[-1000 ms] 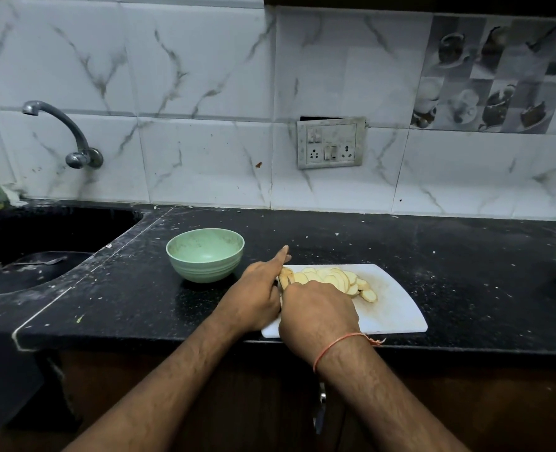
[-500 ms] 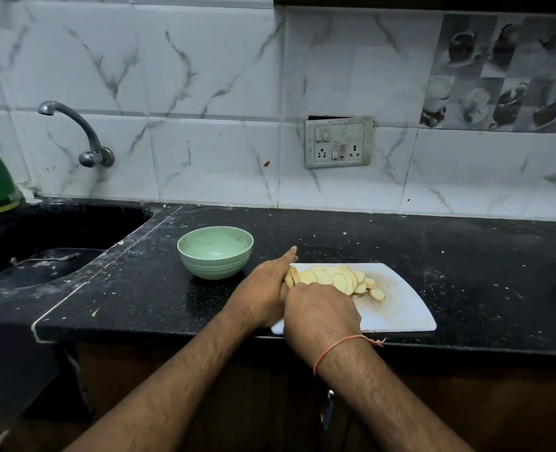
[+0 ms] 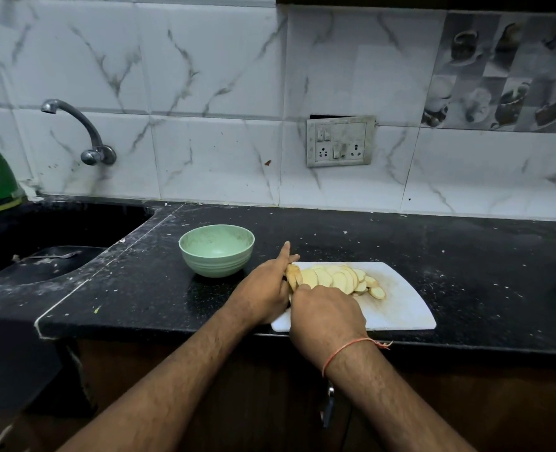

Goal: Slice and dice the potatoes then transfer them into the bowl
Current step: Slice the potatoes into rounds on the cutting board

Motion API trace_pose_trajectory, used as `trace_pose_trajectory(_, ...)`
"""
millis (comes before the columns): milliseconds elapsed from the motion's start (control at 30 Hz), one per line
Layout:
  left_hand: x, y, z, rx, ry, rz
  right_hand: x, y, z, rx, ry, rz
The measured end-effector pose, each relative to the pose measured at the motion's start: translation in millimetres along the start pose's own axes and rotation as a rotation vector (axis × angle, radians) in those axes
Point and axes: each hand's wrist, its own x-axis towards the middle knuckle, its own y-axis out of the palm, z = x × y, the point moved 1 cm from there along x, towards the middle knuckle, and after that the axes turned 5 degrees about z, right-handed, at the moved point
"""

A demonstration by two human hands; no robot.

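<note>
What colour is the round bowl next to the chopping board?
The round plastic bowl is pale mint green, with ridges near its base. The head view shows it.

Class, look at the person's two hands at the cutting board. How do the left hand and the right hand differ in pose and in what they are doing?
The left hand holds the unsliced potato end, index finger pointing out straight; the right hand is curled in a closed grip, whatever it holds hidden. The right hand's wrist bears an orange thread; the left hand's wrist is bare. The left hand lies nearer the green bowl. Both work over the white cutting board.
</note>
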Motion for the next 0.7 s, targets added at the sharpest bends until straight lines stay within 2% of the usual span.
trace_pose_trajectory(700, -1.2, -2.5, 0.1, 0.04, -0.053, 0.002, 4.2, 21.3, -3.9, -0.033, -0.011, -0.034)
